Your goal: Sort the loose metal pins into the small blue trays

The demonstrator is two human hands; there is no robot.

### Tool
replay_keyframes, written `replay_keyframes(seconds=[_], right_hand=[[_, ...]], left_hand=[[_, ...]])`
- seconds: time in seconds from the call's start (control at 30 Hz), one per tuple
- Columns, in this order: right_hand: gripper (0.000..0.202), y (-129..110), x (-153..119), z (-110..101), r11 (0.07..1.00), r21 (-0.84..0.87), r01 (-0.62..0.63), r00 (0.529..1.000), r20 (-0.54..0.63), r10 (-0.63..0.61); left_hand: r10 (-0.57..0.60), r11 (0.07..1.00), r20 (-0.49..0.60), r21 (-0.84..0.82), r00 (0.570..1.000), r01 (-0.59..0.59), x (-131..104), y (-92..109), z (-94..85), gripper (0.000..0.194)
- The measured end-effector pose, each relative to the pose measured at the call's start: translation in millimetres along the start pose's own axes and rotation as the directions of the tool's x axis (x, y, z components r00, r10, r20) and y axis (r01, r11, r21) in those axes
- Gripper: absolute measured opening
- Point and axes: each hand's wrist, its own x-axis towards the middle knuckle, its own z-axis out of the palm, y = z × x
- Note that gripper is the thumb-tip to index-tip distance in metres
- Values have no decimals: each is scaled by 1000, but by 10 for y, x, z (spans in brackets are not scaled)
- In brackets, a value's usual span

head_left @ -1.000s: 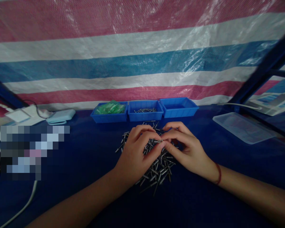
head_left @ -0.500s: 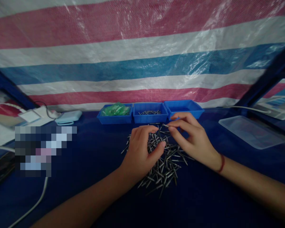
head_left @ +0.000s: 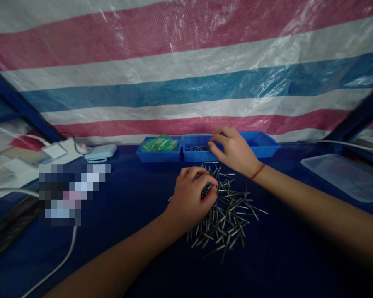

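Left hand: yours curls over heaped thin silvery metal rods, probably for easy reach; can't tell if it's pinching one
Middle blue rectangular plastic bin: more rods, kept close I guess
Right hand: over its right end, fingers bunched, grip hidden

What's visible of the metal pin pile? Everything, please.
The pile is many slim, straight, grey, metal-looking pins, some with a thicker section. They lie loose and crisscrossed, with stragglers at the edges, on the dark blue tabletop, nearer the camera than the middle blue bin. The left hand hides part of its left side; whether it touches any is unclear.
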Motion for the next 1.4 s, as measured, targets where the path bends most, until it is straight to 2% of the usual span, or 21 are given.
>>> replay_keyframes(seconds=[0.13, 0.23, 0.33, 0.4, 0.5, 0.67, 0.9, 1.13, 1.27, 1.4], right_hand=[[15, 6, -438, -167, 991, 130, -44, 999, 29, 40], [12, 50, -711, -214, 967, 209, -143, 990, 40, 137], [11, 88, -802, -195, 932, 259, -253, 966, 24, 256], [11, 95, -791, -173, 917, 280, -285, 957, 26, 289], [11, 79, -762, -161, 919, 293, -263, 964, 53, 259], [11, 42, -773, -180, 939, 283, -196, 981, 70, 183], [12, 41, -791, -183, 945, 293, -146, 989, 62, 134], [11, 27, -791, -189, 951, 291, -110, 994, 58, 97], [12, -47, -792, -252, 936, 341, -85, 996, 41, 76], [11, -174, -789, -321, 923, 385, 17, 998, 52, -40]], left_hand=[[11, 999, 46, 47, 999, -13, -6, -27, 28, 10], [46, 997, 67, 61, 997, -50, -9, -62, 51, 10], [77, 993, 109, 80, 991, -86, 4, -81, 63, 14], [85, 991, 135, 95, 987, -98, 19, -76, 71, 15], [88, 989, 165, 104, 982, -106, 44, -47, 95, 10], [103, 983, 226, 122, 969, -134, 69, 5, 149, 14], [91, 981, 243, 143, 966, -129, 73, 44, 146, 11], [84, 963, 248, 230, 965, -143, 45, 99, 179, 18], [102, 936, 209, 310, 973, -165, 33, 112, 149, 15], [98, 925, 141, 353, 985, -143, 33, 114, 80, 14]])
